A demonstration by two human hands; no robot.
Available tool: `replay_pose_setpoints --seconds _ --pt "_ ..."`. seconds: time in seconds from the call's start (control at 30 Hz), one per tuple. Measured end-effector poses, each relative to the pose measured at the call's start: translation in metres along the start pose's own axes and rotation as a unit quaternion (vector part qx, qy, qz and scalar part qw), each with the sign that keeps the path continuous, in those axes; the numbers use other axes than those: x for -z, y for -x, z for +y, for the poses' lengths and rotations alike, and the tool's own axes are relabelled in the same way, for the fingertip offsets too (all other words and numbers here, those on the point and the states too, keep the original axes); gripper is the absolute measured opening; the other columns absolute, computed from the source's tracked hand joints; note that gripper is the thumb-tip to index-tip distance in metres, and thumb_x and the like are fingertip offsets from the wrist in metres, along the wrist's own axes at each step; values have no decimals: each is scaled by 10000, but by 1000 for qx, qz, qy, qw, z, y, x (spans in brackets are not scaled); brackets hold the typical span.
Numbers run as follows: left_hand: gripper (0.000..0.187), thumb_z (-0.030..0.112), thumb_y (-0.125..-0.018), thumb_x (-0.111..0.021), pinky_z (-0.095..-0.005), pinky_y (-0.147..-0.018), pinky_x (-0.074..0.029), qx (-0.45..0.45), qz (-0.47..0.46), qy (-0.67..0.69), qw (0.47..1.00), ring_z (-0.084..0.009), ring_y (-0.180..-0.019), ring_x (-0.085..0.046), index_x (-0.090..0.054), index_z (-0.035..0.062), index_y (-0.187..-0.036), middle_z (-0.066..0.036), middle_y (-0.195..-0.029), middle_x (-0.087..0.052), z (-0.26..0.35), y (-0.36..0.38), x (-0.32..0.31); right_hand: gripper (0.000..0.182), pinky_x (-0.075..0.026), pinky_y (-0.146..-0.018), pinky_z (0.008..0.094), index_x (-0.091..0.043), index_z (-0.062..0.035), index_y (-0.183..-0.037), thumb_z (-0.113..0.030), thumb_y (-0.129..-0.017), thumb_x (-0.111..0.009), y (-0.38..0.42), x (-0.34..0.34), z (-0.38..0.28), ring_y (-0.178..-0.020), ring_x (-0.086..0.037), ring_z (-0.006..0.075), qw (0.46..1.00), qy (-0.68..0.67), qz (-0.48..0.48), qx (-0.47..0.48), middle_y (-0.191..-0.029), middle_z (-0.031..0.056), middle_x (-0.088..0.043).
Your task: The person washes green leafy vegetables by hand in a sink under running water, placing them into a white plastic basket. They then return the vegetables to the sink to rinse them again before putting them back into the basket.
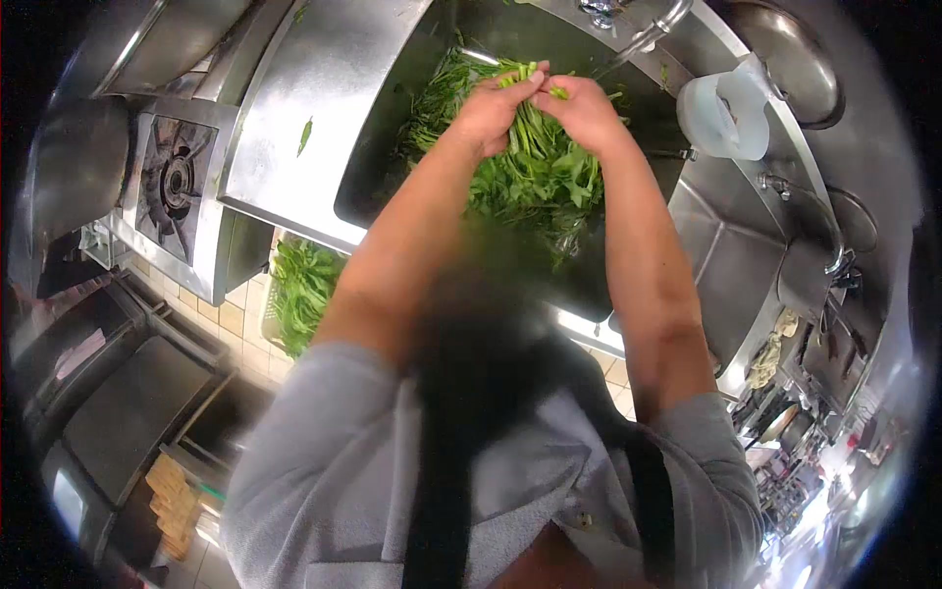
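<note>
Over a deep metal sink [388,147] both my hands meet at a bunch of leafy green stems [533,147]. My left hand [488,113] is wrapped round the stems near their cut ends, which point away from me. At the right side of the same ends, the fingers of my right hand [581,110] are pinched on a few stems. The leaves hang down toward me into the sink. More loose greens [442,98] lie in the sink to the left of the bunch. A dark blur hides the near part of the sink.
A running-looking faucet spout [648,41] reaches over the sink's far right. A translucent plastic container [724,113] stands on the right rim. A basket of greens [299,294] sits low at left, below a metal drainboard [304,88]. Further left is a gas burner [177,184].
</note>
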State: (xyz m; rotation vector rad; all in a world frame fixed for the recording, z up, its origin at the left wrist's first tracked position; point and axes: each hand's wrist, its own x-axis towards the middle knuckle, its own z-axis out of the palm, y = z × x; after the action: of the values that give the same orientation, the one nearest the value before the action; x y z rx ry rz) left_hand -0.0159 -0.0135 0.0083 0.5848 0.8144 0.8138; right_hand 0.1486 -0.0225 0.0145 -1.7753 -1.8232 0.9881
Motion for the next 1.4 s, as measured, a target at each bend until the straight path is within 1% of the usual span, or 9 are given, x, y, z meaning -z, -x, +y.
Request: replay_pose_setpoints --seconds 0.13,0.3,0.4,0.63,0.87,0.93,1.03,1.27,1.4 --pt "291 249 -936 -637 -343 -824 -527 22 -47 78 996 -163 -967 -624 -656 79 -1171 -73 -1110 -649 -8 -13 19 344 -496 -759 373 -683 -37 -1035 -338 -874 -641 2 6 7 -802 -634 241 987 -143 37 -64 -919 131 -688" --pt "330 223 -906 -674 -322 -852 -500 -7 -29 8 1000 -160 -938 -619 -640 31 -1172 -76 -1103 -650 5 -5 13 310 -431 -583 291 -682 -37 -1025 -307 -881 -628 6 18 1 -627 -516 114 961 -239 57 -124 -751 47 -617" --pt "338 190 -884 -699 -307 -834 -488 -78 -36 -124 988 -156 -916 -618 -638 5 -1161 -74 -1081 -656 4 -12 1 305 -413 -570 272 -686 -41 -1020 -303 -871 -636 5 13 0 -611 -501 106 980 -173 29 -88 -752 25 -625" --pt "295 189 -854 -725 -312 -810 -478 -22 28 -139 990 -157 -884 -610 -664 13 -1084 -73 -974 -672 17 -16 14 311 -419 -607 258 -683 -46 -1055 -294 -873 -635 16 47 -4 -621 -500 102 949 -292 58 -100 -761 19 -626" --pt "303 229 -788 -783 -286 -629 -481 -104 -16 -228 968 -127 -753 -603 -689 8 -972 -59 -888 -672 28 -20 -13 246 -325 -552 224 -683 -67 -1001 -286 -893 -662 14 43 3 -592 -409 49 986 -139 79 -43 -678 -61 -510" --pt "372 282 -764 -793 -289 -674 -490 -119 -47 -298 946 -134 -719 -606 -702 24 -1016 -49 -813 -675 29 -27 -16 319 -471 -773 337 -704 -79 -1000 -350 -834 -681 13 47 5 -773 -609 213 996 -45 42 -60 -848 100 -669" --pt "258 224 -762 -774 -292 -568 -474 -131 -40 -340 931 -128 -590 -583 -704 24 -908 -62 -714 -656 29 -33 -16 289 -477 -807 369 -702 -89 -976 -341 -838 -662 14 50 9 -832 -638 271 998 -22 53 -39 -886 151 -676" --pt "287 264 -802 -731 -307 -544 -479 -140 -23 -368 919 -130 -576 -592 -694 12 -934 -68 -701 -653 29 -25 -28 298 -483 -823 386 -679 -62 -966 -326 -850 -604 16 47 0 -893 -649 335 995 57 65 -44 -922 189 -676" --pt "363 358 -817 -718 -287 -640 -475 -119 -33 -341 932 -116 -691 -598 -709 43 -997 -34 -781 -676 27 -25 -25 291 -484 -780 363 -672 -38 -957 -296 -841 -598 6 31 21 -810 -639 296 986 -41 159 -24 -879 167 -676"
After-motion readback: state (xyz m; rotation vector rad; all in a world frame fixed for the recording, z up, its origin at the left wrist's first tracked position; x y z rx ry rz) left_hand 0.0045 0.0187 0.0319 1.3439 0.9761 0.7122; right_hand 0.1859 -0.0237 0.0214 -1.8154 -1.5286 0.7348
